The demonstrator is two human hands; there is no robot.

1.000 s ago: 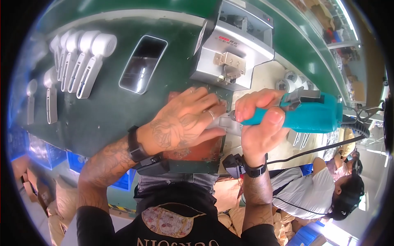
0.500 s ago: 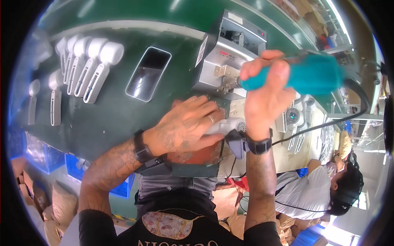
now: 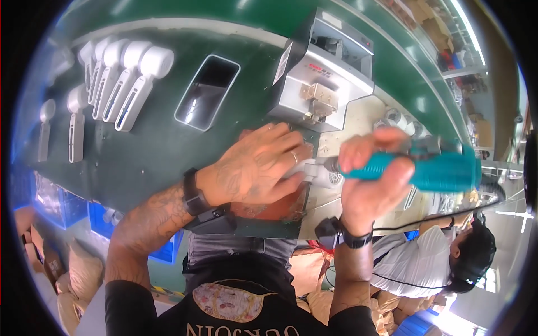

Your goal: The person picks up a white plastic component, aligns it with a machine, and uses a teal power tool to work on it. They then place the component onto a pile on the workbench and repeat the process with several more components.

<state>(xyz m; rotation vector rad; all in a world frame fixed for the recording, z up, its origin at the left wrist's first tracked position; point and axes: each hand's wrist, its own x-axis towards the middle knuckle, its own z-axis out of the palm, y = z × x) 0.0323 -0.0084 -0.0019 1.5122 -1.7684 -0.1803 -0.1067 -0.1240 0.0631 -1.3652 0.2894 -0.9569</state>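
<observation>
A teal plastic electric screwdriver [image 3: 431,168] was gripped in the right hand [image 3: 372,185], the fingers wrapped closed around its front end. Its long axis lay nearly level across the view, the metal tip pointing toward the person's left and the black cable end toward the right. The tip was held against a small white plastic part [image 3: 316,173], which lay at the near edge of the green surface [image 3: 151,151]. The left hand [image 3: 255,168] was pressed flat over this part, fingers spread and curved down upon it; whether anything was pinched beneath could not be told.

Just beyond both hands a grey metal box-shaped machine [image 3: 322,73] was seen, a white rectangular label on its left side face and a small red strip on its top. To the left of it a dark rectangular tray with a pale rim [image 3: 206,92] lay on the surface. Farther left, a row of white plastic handle-shaped housings [image 3: 126,78] was laid side by side, their round heads pointing away from the person. Blue plastic bins [image 3: 56,201] were seen below the surface's near edge. A second person in a white shirt [image 3: 414,263] was seen at the lower right.
</observation>
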